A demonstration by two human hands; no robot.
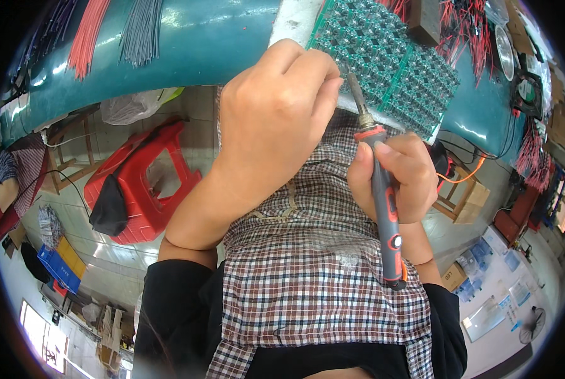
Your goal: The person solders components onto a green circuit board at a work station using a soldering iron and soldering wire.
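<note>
My right hand (401, 178) grips a grey and red soldering iron (384, 196), its metal tip pointing up and away toward the near left part of a green circuit board panel (383, 57). Rows of small components cover that panel, which lies on a white board (293, 22). My left hand (279, 95) is at the panel's near left corner, with thumb and fingers pinched together close to the iron's tip. Whatever sits between those fingertips is too small or hidden to make out.
Bundles of red wires (90, 38) and grey wires (142, 35) lie on the teal table mat (194, 44) at left. A dark block (424, 22) rests on the panel's far edge. At right is a small black fan (526, 93). A red stool (140, 183) stands below left.
</note>
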